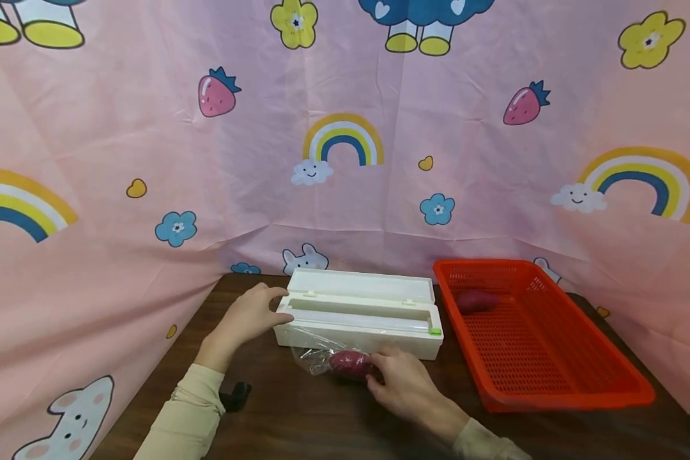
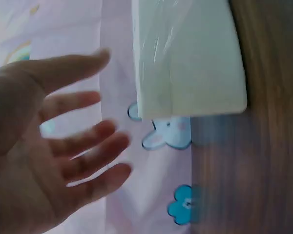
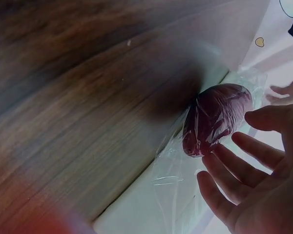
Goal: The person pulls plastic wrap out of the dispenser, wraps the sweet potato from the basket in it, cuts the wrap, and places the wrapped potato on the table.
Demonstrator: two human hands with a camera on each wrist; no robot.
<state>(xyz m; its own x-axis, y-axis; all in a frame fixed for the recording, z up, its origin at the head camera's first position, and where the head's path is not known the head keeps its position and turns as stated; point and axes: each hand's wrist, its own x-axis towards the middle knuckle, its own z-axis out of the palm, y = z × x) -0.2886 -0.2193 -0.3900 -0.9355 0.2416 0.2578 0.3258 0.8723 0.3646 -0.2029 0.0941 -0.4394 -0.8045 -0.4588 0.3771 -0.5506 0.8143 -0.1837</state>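
Observation:
A purple-skinned sweet potato, wrapped in clear cling film, is in front of the white cling film box. My right hand has its fingertips at the right end of this sweet potato. In the right wrist view, the fingers are spread and fairly straight beside the wrapped sweet potato. My left hand is at the box's left end, thumb and fingers apart with nothing between them. The left wrist view shows its fingers loosely extended beside the box.
The box lid stands open at the back, a film roll inside and a green slider at its right. A red basket at right contains another sweet potato. Near the left forearm lies a black object on the dark wooden table.

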